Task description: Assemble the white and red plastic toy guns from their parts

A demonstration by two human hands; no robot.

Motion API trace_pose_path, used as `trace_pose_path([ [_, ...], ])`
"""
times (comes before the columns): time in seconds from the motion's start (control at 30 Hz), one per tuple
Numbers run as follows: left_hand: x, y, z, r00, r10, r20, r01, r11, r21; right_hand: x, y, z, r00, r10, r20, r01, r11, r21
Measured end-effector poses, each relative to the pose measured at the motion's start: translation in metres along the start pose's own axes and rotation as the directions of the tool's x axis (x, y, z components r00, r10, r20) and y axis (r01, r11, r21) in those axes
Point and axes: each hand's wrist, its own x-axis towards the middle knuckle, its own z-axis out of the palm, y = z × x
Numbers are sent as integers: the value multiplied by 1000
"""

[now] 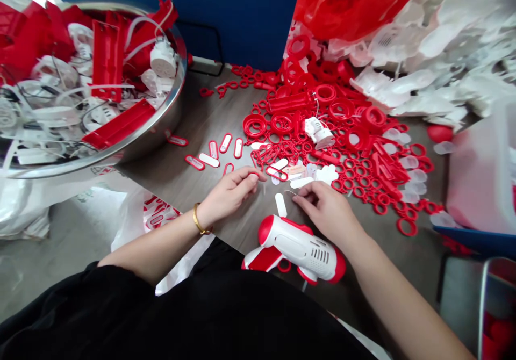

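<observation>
My left hand [230, 192], with a gold bracelet at the wrist, is closed in a pinch on a small red piece [256, 174], mostly hidden by the fingers. My right hand [322, 205] pinches a thin pale strip [291, 192] between thumb and fingertips. Between the hands a white oval plate [281, 204] lies flat on the table. Just beyond are more white oval labels [301, 182] and a red oval frame [276, 173]. Close to my body, below the right hand, rests a white and red toy-like housing [302, 247] with vent slots.
A metal basin [182, 75] full of red and white parts stands at the left. Several red-rimmed oval pieces [226, 143] lie near it. Red rings and parts [355, 172] are heaped at the right, before white shells [451, 43] and a translucent bin [479, 172].
</observation>
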Motion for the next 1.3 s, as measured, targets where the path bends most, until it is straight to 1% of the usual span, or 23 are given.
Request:
trace_pose_path([
  [0.03, -4, 0, -9, 1000, 4, -24, -2, 996, 95, -5, 0, -1, 1000, -5, 13, 4, 997, 76],
  [0.07, -8, 1, -18, 998, 20, -52, -8, 976, 220, -9, 0, -3, 998, -20, 63, 10, 988, 153],
  [0.1, -12, 1, -27, 995, 57, -80, -23, 928, 373, -10, -2, -4, 989, -50, 138, 18, 975, 223],
  [0.13, -14, 3, -36, 987, 117, -107, -42, 842, 537, -10, -5, -5, 969, -96, 227, 29, 960, 280],
  [0.2, -16, 6, -46, 949, 277, -154, -41, 588, 807, -3, -11, -6, 908, -192, 373, 56, 937, 345],
  [0.23, -13, 7, -46, 921, 353, -166, -20, 468, 884, 3, -14, -6, 886, -221, 407, 70, 933, 353],
  [0.27, -8, 8, -43, 897, 414, -155, -15, 379, 925, 9, -15, -6, 879, -234, 416, 86, 934, 346],
  [0.33, 8, 8, -28, 884, 465, -46, -96, 278, 956, 18, -16, -6, 894, -226, 386, 107, 946, 307],
  [0.4, 29, 7, -7, 887, 434, 158, -270, 210, 940, 20, -12, -8, 929, -185, 319, 89, 952, 291],
  [0.43, 39, 7, 3, 883, 407, 234, -329, 181, 927, 17, -8, -8, 947, -153, 282, 56, 944, 325],
  [0.5, 51, 9, 15, 866, 390, 314, -399, 160, 903, 8, 2, -9, 974, -65, 216, -42, 888, 457],
  [0.57, 50, 12, 16, 843, 417, 340, -456, 220, 862, -1, 12, -8, 986, 41, 164, -126, 822, 556],
  [0.63, 40, 15, 12, 851, 395, 345, -494, 385, 779, -7, 18, -6, 983, 118, 141, -178, 805, 566],
  [0.7, 26, 14, 6, 892, 293, 345, -452, 551, 701, -7, 17, -4, 973, 169, 157, -228, 800, 555],
  [0.73, 20, 12, 5, 912, 241, 332, -410, 584, 700, -4, 15, -3, 965, 191, 183, -261, 789, 555],
  [0.77, 15, 10, 5, 929, 213, 304, -371, 576, 729, -2, 11, -2, 954, 208, 214, -294, 778, 555],
  [0.8, 11, 6, 5, 940, 216, 264, -340, 537, 772, 0, 7, -1, 944, 223, 244, -324, 769, 552],
  [0.87, 8, 0, 7, 938, 288, 193, -308, 440, 843, 2, 2, -2, 930, 229, 287, -355, 758, 547],
  [0.93, 9, -4, 9, 922, 330, 205, -330, 389, 860, 0, 3, -4, 937, 202, 283, -334, 751, 569],
  [1.07, 14, -2, 10, 929, 255, 268, -352, 381, 855, -7, 17, -9, 965, 164, 203, -254, 768, 587],
  [1.13, 18, 3, 13, 934, 256, 248, -334, 381, 862, -6, 19, -10, 973, 178, 149, -229, 835, 500],
  [1.2, 24, 7, 18, 943, 255, 214, -298, 355, 886, -2, 16, -8, 982, 175, 69, -188, 922, 338],
  [1.3, 32, 10, 24, 964, 201, 177, -232, 298, 926, 7, 7, -4, 996, 80, -28, -75, 988, 136],
])
